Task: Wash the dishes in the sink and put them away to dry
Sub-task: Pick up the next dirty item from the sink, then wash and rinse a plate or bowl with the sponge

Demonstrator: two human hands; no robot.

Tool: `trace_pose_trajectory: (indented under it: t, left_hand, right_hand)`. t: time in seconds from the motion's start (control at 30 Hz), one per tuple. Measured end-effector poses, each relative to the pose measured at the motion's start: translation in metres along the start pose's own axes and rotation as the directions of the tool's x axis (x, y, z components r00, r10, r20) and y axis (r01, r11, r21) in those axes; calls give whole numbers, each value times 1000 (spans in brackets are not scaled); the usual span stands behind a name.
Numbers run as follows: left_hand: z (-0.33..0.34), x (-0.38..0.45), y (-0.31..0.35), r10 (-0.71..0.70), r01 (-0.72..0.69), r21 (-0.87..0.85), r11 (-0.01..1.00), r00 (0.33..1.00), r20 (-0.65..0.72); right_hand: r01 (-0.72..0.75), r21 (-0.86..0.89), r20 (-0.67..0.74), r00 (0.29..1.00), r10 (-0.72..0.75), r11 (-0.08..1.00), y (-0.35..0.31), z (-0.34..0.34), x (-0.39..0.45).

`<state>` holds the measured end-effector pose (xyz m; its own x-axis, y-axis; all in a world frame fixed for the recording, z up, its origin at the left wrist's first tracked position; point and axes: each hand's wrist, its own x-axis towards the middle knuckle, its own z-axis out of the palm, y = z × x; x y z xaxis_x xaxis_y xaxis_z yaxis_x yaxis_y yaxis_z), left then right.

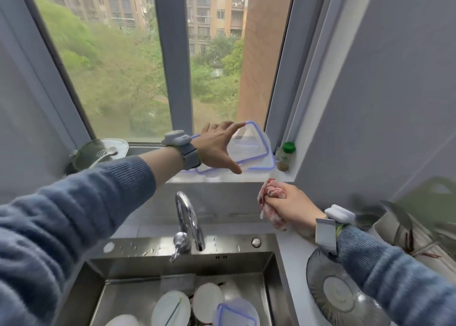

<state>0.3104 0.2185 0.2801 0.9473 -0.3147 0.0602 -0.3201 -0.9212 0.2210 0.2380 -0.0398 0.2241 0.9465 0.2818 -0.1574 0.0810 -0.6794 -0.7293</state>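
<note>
Plates crowd the sink floor; the faucet blocks its middle (open air either side).

Clear blue-rimmed lid tilted on windowsill; white plates (stacked) in sink.

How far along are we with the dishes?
Done: one clear lid already leans on the windowsill. In hand: the left hand is placing a second lid against it, while the right hand grips a pink cloth. Left: white plates and another lid are in the sink. Roughly early to midway.
</note>
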Motion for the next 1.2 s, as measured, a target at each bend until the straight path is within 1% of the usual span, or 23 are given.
trace_pose_trajectory:
  t: [0.1, 0.23, 0.33, 0.4, 0.47, 0.57, 0.63, 0.73, 0.8, 0.93, 1.0, 1.07, 1.2]
  left_hand:
    - [17, 52, 0, -11, 7, 66, 998, 999, 48]
    - [44, 101, 2, 0, -16, 148, 989, 994, 112]
    - [69, 134, 2, 1, -24, 149, 988, 988, 152]
    - [86, 143, 0, -7, -23, 146, 989, 979, 202]
    - [101, 147, -3, -29, 1, 111, 994, 967, 254]
    - [109, 147, -4, -51, 32, 75, 997, 963, 264]
    - [112, 142, -4, -49, 27, 93, 995, 969, 242]
    - [117, 131, -6, -42, 24, 103, 994, 983, 176]
    - [118, 123, -8, -33, 17, 101, 995, 987, 160]
    - [105, 107, -6, -55, 40, 101, 994, 987, 150]
    - [95, 88, 7, -34, 22, 107, 994, 993, 109]
    - [91, 51, 29, 5, -11, 66, 998, 996, 84]
    - [100, -34, 66, 82, -80, -45, 996, 995, 50]
  right_hand:
    - [-12, -14, 40, 999, 13, 1000, 14, -19, 19]
    - [-15, -28, 79, 997, 17, 1000, 21, -33, 35]
    - [-18, -13, 89, 996, 19, 1000, 29, -39, 51]
    - [-33, 12, 108, 994, 32, 999, 34, -39, 59]
    - [-33, 1, 129, 991, 33, 999, 38, -36, 65]
    - [-29, -18, 138, 990, 32, 999, 45, -29, 70]
    - [-43, -12, 149, 988, 45, 999, 50, -22, 72]
    - [-26, -42, 151, 988, 32, 999, 54, -16, 73]
    - [-22, -50, 141, 990, 28, 999, 52, -14, 71]
    - [-55, -36, 137, 989, 60, 998, 47, -15, 65]
    - [-48, -59, 110, 992, 54, 997, 46, -14, 61]
    - [-77, -105, 96, 992, 87, 992, 52, -4, 48]
    - [-125, -188, 150, 976, 155, 974, 63, 22, 18]
